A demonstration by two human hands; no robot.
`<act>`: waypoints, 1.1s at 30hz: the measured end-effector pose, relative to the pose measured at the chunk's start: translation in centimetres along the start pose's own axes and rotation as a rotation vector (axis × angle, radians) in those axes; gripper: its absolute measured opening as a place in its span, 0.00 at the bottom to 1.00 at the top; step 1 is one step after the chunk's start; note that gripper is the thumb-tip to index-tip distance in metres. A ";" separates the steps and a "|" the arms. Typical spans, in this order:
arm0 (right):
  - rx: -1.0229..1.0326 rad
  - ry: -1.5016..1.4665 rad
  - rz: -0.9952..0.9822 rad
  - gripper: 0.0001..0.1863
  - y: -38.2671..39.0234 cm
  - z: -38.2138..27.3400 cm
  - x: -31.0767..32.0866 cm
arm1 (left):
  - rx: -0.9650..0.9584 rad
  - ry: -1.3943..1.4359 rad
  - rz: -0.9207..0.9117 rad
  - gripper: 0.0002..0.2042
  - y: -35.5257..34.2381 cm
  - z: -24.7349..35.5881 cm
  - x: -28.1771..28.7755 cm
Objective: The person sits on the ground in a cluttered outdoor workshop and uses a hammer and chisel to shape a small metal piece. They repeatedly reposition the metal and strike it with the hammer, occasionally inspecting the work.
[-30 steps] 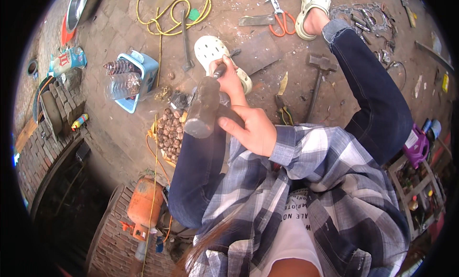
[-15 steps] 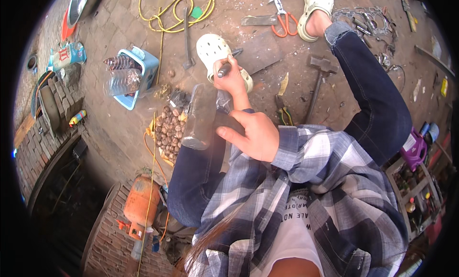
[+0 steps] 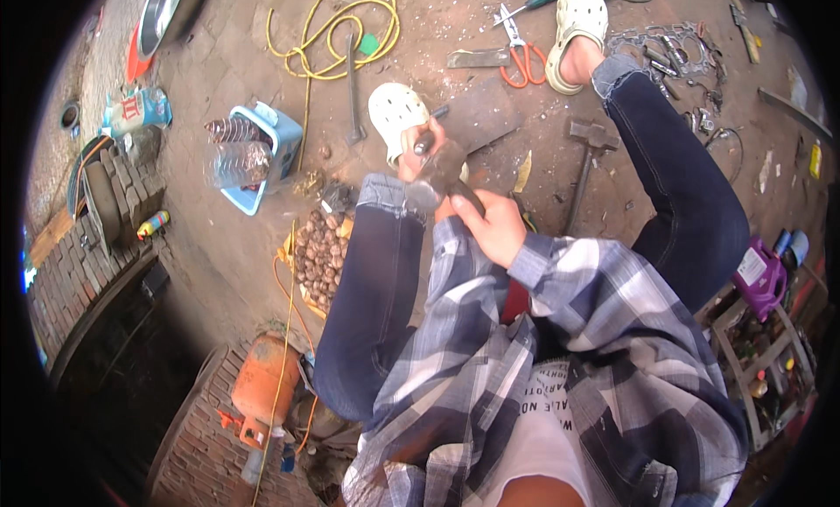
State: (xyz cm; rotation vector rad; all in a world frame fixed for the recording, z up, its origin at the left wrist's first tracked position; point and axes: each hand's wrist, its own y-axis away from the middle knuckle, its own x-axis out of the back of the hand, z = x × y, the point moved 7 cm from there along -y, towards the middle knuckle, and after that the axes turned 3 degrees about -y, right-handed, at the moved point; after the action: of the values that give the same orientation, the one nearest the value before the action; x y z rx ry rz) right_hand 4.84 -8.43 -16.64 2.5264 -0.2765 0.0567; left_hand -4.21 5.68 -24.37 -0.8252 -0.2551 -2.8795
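Note:
My left hand (image 3: 409,164) is closed around a short dark metal rod (image 3: 423,143), its end pointing up, beside the cream clog on my left foot. With my right hand (image 3: 497,230) I grip the dark handle of a hammer (image 3: 440,173). The hammer's blurred head is just below the rod's end in the picture and covers part of my left hand. Whether head and rod touch I cannot tell. Beyond my left hand a flat dark metal plate (image 3: 490,115) lies on the ground. The rod's lower end is hidden.
Brown walnut-like nuts (image 3: 319,258) are heaped left of my left leg. A blue basket (image 3: 287,144) with plastic bottles stands farther left. Another hammer (image 3: 584,148), orange-handled shears (image 3: 523,62) and a yellow hose (image 3: 306,69) lie about. An orange gas cylinder (image 3: 262,380) stands lower left.
The hammer has swung away from near the camera, rightward and down to my left hand. My right hand moved slightly right. My left hand still grips the rod.

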 end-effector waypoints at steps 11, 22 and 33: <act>0.052 -0.157 -0.254 0.19 2.4 -6.0 -3.2 | -0.037 -0.250 0.184 0.09 2.7 -4.5 4.7; -0.011 -0.039 -0.210 0.22 1.6 -4.5 -2.7 | 0.005 -0.262 0.288 0.09 4.9 -3.6 3.7; -0.022 0.037 -0.203 0.24 1.4 -3.5 -3.0 | -0.029 -0.354 0.275 0.07 5.8 -3.8 3.3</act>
State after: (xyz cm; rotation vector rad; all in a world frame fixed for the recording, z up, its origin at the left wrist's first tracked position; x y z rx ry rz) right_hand 1.68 -7.04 -13.31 2.5147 -0.0055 0.0203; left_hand -7.90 -1.05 -25.10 -1.2660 -0.1220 -2.4773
